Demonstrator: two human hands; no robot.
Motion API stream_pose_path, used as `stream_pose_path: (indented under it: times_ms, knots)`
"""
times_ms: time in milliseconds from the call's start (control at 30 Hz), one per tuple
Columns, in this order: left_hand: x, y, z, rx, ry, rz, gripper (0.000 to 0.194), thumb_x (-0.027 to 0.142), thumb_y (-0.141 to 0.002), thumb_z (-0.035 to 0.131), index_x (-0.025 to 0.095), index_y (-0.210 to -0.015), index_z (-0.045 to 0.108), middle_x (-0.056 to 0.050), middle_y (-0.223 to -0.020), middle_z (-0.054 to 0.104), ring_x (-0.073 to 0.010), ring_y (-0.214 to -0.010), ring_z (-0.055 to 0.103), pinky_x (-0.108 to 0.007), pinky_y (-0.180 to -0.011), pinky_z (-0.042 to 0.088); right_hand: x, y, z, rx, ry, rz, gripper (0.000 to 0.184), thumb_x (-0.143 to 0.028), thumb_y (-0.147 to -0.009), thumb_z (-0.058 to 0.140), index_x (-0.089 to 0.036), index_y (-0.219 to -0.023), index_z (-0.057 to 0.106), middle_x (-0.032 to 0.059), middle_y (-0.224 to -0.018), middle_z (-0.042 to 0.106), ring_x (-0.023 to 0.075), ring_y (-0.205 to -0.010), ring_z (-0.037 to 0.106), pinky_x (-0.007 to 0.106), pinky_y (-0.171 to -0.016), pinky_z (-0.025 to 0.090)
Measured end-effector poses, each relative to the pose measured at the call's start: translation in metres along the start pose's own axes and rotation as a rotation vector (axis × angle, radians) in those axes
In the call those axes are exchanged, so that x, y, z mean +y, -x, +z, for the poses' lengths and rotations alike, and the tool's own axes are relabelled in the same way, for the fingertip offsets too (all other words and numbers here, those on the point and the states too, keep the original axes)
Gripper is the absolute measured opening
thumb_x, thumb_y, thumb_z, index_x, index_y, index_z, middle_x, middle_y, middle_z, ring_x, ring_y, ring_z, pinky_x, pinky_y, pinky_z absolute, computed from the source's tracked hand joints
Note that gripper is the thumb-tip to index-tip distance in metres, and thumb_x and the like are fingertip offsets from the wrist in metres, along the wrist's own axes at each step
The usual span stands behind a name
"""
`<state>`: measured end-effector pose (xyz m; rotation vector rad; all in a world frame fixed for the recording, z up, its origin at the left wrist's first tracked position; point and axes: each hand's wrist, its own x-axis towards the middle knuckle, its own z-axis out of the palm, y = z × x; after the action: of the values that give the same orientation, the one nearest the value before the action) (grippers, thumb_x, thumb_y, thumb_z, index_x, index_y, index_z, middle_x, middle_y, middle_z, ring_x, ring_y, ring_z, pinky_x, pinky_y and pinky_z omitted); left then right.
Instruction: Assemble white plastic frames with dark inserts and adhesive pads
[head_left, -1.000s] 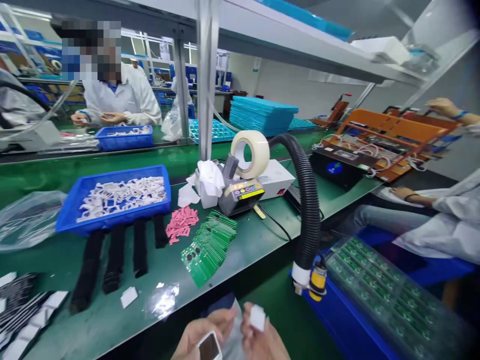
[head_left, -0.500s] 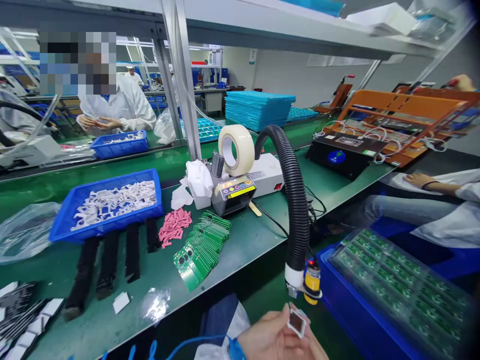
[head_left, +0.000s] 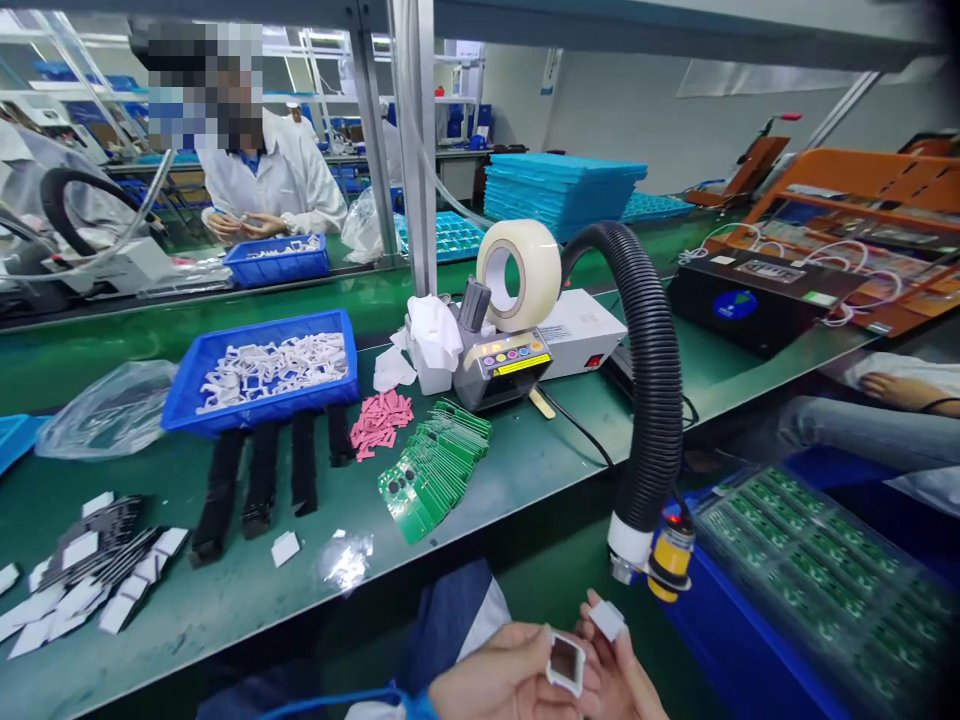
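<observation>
A green-topped assembly bench (head_left: 525, 480) runs across the view; low at right, a blue bin (head_left: 739, 640) of circuit boards sits beside it, apparently placed for easy reach from the seat. On the bench, a blue plastic tray (head_left: 259, 422) gathers loose white die-cut frames, its walls seemingly keeping them together. Behind a fanned stack of green circuit boards (head_left: 435, 475) stands a tape dispenser (head_left: 499, 372) loaded with a tape roll (head_left: 519, 275). Pink slips (head_left: 381, 420) lie just beside the tray. A black corrugated hose (head_left: 656, 340) arches over the bench edge, ending in a yellow-bodied nozzle (head_left: 671, 555) just above the hands. In the foreground, over the lap and off the bench, the left hand (head_left: 502, 682) holds a white frame (head_left: 566, 665) with a dark window, fingers closed narrowly on its rim, the window left uncovered and facing up. The right hand (head_left: 619, 672) pinches a small white square (head_left: 606, 620) at the fingertips, near the frame but not touching it.
</observation>
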<state>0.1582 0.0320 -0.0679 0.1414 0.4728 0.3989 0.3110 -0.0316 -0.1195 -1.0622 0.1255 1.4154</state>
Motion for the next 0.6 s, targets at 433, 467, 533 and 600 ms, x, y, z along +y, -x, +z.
stream_pose_path:
  times_ms: [433,467,533,600]
  knots:
    - [0.036,0.138,0.046,0.311,0.140,0.661,0.035,0.035,-0.057,0.083,0.026,-0.089,0.074,-0.001,-0.091,0.076,-0.0119,-0.085,0.068,-0.017,-0.075,0.049,0.026,0.099,0.165,-0.489,0.195,0.103,0.047,-0.061,-0.063,0.074,-0.022,-0.083,0.057,-0.0016,-0.063,0.059,0.0101,-0.053,0.050,0.020,-0.050,0.042]
    - [0.035,0.144,0.048,0.340,0.144,0.679,0.036,0.037,-0.055,0.084,0.026,-0.088,0.074,0.000,-0.089,0.077,-0.0124,-0.084,0.068,-0.017,-0.074,0.049,0.028,0.105,0.176,-0.514,0.196,0.139,0.047,-0.061,-0.063,0.074,-0.021,-0.080,0.055,-0.0026,-0.061,0.057,0.0094,-0.052,0.048,0.020,-0.049,0.040]
    - [0.034,0.154,0.050,0.396,0.152,0.715,0.036,0.038,-0.053,0.084,0.026,-0.085,0.074,0.000,-0.083,0.077,-0.0143,-0.084,0.068,-0.018,-0.074,0.049,0.030,0.112,0.193,-0.523,0.204,0.199,0.047,-0.060,-0.063,0.075,-0.021,-0.076,0.053,-0.0034,-0.059,0.056,0.0086,-0.052,0.046,0.019,-0.050,0.037]
    - [0.034,0.161,0.051,0.430,0.163,0.746,0.036,0.038,-0.051,0.085,0.025,-0.084,0.074,0.000,-0.080,0.077,-0.0155,-0.083,0.068,-0.020,-0.073,0.049,0.033,0.115,0.200,-0.525,0.222,0.240,0.046,-0.060,-0.064,0.075,-0.021,-0.076,0.053,-0.0034,-0.059,0.056,0.0084,-0.053,0.045,0.018,-0.051,0.036]
